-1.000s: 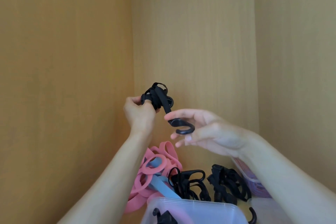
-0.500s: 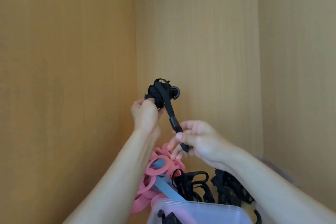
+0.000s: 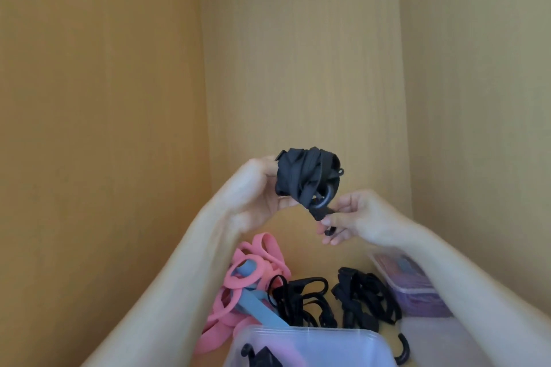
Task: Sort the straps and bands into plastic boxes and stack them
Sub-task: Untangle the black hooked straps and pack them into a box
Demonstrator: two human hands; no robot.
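Observation:
A bundled black strap (image 3: 304, 176) is held up in front of the wooden back wall. My left hand (image 3: 262, 188) grips the bundle from its left side. My right hand (image 3: 354, 220) pinches the strap's loose end with its black hook (image 3: 323, 213), just below and right of the bundle. Below lie pink bands (image 3: 253, 271) with a blue band (image 3: 256, 307) among them, and two heaps of black straps (image 3: 301, 301) (image 3: 363, 298).
A translucent plastic box (image 3: 313, 343) with a black strap piece inside stands at the bottom middle. Another plastic box (image 3: 414, 286) with purple contents stands at the right, partly behind my right forearm. A loose black hook (image 3: 402, 351) lies between them. Wooden walls close in left, back and right.
The strap's hanging end has been drawn up to the bundle. My right hand rose and moved right, closer to the bundle, and the bundle now looks more tightly wound.

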